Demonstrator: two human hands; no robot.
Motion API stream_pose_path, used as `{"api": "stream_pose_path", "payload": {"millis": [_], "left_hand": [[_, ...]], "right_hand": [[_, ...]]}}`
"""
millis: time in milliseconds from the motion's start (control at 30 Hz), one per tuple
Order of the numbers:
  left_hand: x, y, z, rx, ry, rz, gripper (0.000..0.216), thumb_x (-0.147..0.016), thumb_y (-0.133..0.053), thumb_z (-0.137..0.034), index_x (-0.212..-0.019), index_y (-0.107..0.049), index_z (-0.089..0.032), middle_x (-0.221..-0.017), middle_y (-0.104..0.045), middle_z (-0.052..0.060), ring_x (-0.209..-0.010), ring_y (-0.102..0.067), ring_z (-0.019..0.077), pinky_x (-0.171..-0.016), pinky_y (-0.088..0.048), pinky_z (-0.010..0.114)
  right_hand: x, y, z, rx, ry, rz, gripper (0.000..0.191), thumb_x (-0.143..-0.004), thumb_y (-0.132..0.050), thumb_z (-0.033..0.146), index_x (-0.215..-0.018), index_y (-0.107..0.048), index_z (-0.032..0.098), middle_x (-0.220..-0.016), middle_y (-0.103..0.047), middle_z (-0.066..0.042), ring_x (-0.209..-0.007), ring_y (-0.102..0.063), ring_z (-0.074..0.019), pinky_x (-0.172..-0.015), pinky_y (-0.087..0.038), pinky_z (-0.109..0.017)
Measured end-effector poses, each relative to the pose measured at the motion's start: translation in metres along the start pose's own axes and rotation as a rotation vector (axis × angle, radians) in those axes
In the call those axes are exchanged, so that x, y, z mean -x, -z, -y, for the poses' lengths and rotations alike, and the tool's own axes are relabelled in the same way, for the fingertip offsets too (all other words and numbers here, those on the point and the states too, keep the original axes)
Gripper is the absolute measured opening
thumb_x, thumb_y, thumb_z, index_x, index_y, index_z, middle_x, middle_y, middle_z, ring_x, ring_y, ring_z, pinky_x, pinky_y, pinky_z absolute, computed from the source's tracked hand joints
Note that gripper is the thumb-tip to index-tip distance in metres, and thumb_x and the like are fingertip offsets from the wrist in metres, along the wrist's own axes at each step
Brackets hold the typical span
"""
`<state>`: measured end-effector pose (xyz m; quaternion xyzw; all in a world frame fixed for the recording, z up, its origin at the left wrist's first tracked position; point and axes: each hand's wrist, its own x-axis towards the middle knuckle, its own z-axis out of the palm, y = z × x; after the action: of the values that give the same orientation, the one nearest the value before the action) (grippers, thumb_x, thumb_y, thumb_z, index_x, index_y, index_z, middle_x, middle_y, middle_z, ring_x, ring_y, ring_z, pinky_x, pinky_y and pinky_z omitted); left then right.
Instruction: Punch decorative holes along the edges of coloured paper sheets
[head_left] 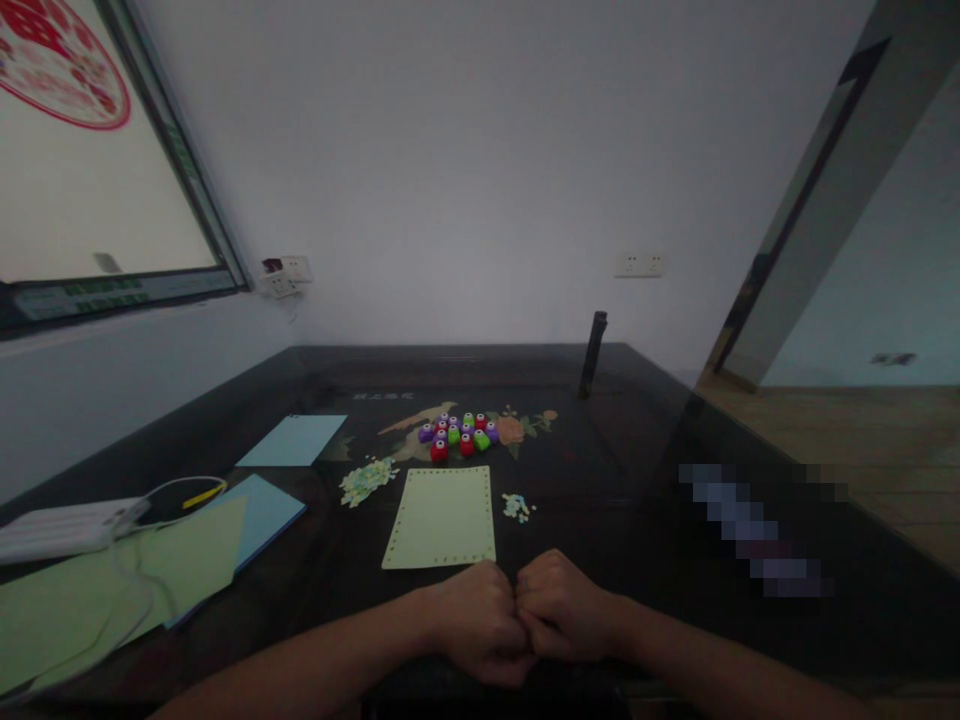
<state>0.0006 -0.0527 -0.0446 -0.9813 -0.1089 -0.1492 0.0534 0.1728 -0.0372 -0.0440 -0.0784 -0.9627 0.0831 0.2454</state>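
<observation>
My left hand [484, 622] and my right hand [566, 605] are both closed into fists. Their knuckles touch at the front of the dark table, and no object shows in either. Just beyond the left fist lies a light green sheet of paper [442, 515], with small punched marks along its borders. Behind the sheet stands a cluster of small red, green and purple paper punches [454, 435] with pale round tops. Tiny paper cut-outs lie in a larger pile [367, 480] left of the sheet and a smaller pile [517, 507] at its right.
Left on the table are a blue sheet [296, 440], more green paper [187, 550] over blue paper [270, 515], and a white power strip [67, 528] with a cable. A black upright stick [592, 355] stands at the back right. A blurred-out patch [750, 535] covers something at right.
</observation>
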Motion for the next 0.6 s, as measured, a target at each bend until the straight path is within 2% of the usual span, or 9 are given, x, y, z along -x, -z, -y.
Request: {"api": "stream_pose_path", "payload": {"millis": [367,600], "left_hand": [[0.0000,-0.0011,0.0004,0.019,-0.017,0.012,0.024,-0.069,-0.059,-0.027,-0.047,-0.051,-0.021,-0.039,-0.055,-0.002,-0.042,-0.056,0.0131,-0.040,-0.032,0.026],[0.0002,0.0002,0.0004,0.024,-0.011,-0.003,0.026,-0.068,-0.060,-0.029,-0.046,-0.049,-0.021,-0.038,-0.054,-0.002,-0.042,-0.054,0.0123,-0.039,-0.029,0.027]], "right_hand": [[0.0038,-0.0033,-0.0023,0.035,0.017,0.010,0.030,-0.082,-0.037,0.021,-0.052,-0.037,0.021,-0.047,-0.048,0.002,-0.046,-0.042,-0.0106,-0.049,-0.028,-0.027],[0.0006,0.0010,0.0003,-0.010,0.008,-0.004,0.026,-0.078,-0.037,0.018,-0.052,-0.036,0.021,-0.047,-0.047,0.002,-0.046,-0.041,-0.0104,-0.048,-0.028,-0.027]]}}
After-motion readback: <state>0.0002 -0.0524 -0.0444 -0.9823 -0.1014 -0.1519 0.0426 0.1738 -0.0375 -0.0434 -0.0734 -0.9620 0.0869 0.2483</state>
